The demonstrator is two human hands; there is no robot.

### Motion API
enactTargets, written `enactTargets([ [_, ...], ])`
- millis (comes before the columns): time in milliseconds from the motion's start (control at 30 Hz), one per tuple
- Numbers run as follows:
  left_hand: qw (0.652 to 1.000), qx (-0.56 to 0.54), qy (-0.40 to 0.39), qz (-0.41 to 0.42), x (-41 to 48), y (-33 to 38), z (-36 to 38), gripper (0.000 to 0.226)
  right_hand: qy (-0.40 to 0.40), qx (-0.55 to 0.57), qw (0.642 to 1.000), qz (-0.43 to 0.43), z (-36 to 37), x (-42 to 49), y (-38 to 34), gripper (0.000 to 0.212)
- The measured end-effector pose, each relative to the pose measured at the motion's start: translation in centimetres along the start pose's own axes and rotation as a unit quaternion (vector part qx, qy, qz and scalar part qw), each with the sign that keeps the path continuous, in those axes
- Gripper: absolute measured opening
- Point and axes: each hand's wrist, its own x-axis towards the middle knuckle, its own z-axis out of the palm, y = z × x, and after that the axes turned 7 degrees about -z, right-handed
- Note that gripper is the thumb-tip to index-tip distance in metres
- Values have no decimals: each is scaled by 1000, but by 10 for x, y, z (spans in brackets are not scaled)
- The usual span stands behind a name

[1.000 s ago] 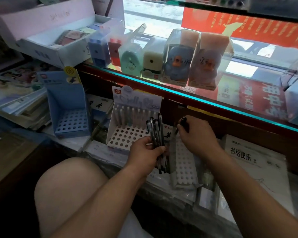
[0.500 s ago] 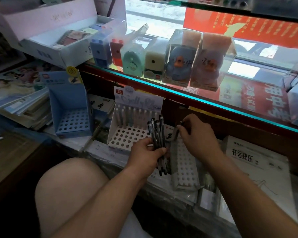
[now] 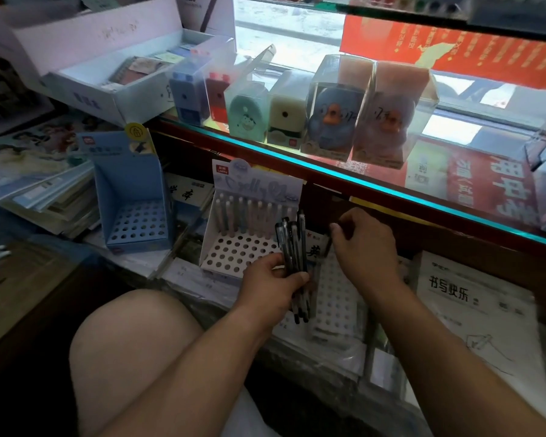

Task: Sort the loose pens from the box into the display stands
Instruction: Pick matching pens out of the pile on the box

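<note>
My left hand grips a bundle of several black pens, held upright in front of a white perforated stand. Pale pastel pens fill that stand's back row. My right hand hovers with curled fingers over the far end of a second white perforated stand that lies just right of the bundle. It seems to pinch one black pen, mostly hidden under the fingers. An empty blue stand sits further left.
A glass shelf edge overhangs the stands and carries boxed pencil sharpeners. An open white box sits at the top left above stacked books. Plastic-wrapped exercise books lie at right. My knee is below.
My right hand has dropped a little toward the flat white stand, and the pen top that stuck out above its fingers no longer shows. The left hand keeps the bundle still.
</note>
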Motion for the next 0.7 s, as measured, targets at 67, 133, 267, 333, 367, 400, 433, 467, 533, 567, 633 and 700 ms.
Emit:
enactTargets([
  [67,1000,-3,-3,3,-1,0,0,21,4,7,1000,0,-1,0,0,22],
  [133,1000,-2,-11,7,-2,1,0,21,26,34,999,-14,-6,-2,-2,23],
  [267,999,21,-49,6,-4,3,2,25,-24,163,986,-8,-21,-2,-14,18],
  [333,998,37,-60,4,-6,3,5,26,-54,201,978,-11,-26,0,-18,12],
  [367,997,41,-61,4,-6,3,5,26,-66,212,975,-14,-29,0,-20,7],
  [400,997,42,-60,5,-6,4,6,26,-75,220,973,-19,-32,0,-21,3],
  [433,997,41,-58,6,-7,4,5,26,-74,228,971,-22,-36,0,-22,5],
  [467,998,40,-52,8,-6,4,3,25,-63,234,970,-23,-40,0,-22,7],
  [533,999,32,-31,11,-4,3,-1,24,2,247,969,-13,-50,2,-18,9],
  [567,999,25,-18,10,-3,3,-2,23,46,241,969,-9,-55,3,-15,10],
  [633,1000,9,-3,4,-2,2,-4,22,113,197,974,-8,-61,4,-6,13],
  [700,1000,5,-3,2,-2,2,-3,22,133,150,980,-15,-60,3,1,18],
])
